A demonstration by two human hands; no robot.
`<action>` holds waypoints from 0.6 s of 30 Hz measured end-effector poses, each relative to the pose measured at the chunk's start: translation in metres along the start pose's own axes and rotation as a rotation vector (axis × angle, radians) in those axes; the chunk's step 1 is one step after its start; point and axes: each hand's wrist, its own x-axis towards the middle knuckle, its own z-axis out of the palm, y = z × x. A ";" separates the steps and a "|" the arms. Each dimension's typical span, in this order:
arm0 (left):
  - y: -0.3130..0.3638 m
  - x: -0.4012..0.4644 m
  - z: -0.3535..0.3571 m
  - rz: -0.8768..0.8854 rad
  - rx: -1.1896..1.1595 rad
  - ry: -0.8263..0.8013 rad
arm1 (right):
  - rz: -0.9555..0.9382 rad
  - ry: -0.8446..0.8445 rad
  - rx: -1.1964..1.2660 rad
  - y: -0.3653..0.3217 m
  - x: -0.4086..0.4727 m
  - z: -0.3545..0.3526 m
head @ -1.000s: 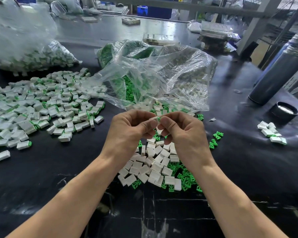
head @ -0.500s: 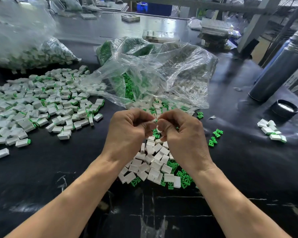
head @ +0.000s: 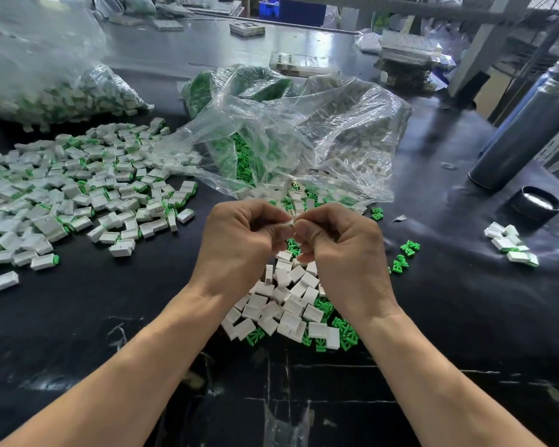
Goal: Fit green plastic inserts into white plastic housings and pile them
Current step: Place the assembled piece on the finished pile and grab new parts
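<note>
My left hand [head: 239, 240] and my right hand [head: 339, 243] meet above the table's middle, fingers curled, pinching one small white housing [head: 288, 223] between their fingertips. No green insert shows at the fingertips; the fingers hide most of the piece. Under my hands lies a heap of loose white housings [head: 284, 304] mixed with green inserts [head: 342, 330]. A wide spread of assembled white-and-green pieces [head: 84, 195] covers the table at the left.
A crumpled clear bag [head: 291, 137] of green inserts and white housings lies open behind my hands. Another full bag [head: 55, 88] sits at the far left. A grey bottle [head: 523, 130], its black cap [head: 536, 203] and a few pieces [head: 510, 245] are at the right.
My hands have stayed together at the same spot, working the piece between the fingertips. The green seen between the fingers earlier is no longer visible.
</note>
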 end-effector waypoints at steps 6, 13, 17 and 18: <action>0.001 0.003 -0.002 -0.030 -0.116 -0.034 | 0.113 -0.010 0.293 -0.005 0.004 -0.005; -0.002 0.002 0.004 -0.038 -0.099 -0.121 | 0.332 -0.164 0.232 -0.008 0.005 -0.004; 0.000 0.001 0.006 -0.055 -0.159 -0.172 | 0.374 -0.213 0.229 -0.012 0.003 -0.001; 0.000 0.001 0.008 -0.059 -0.176 -0.184 | 0.397 -0.208 0.241 -0.013 0.003 -0.001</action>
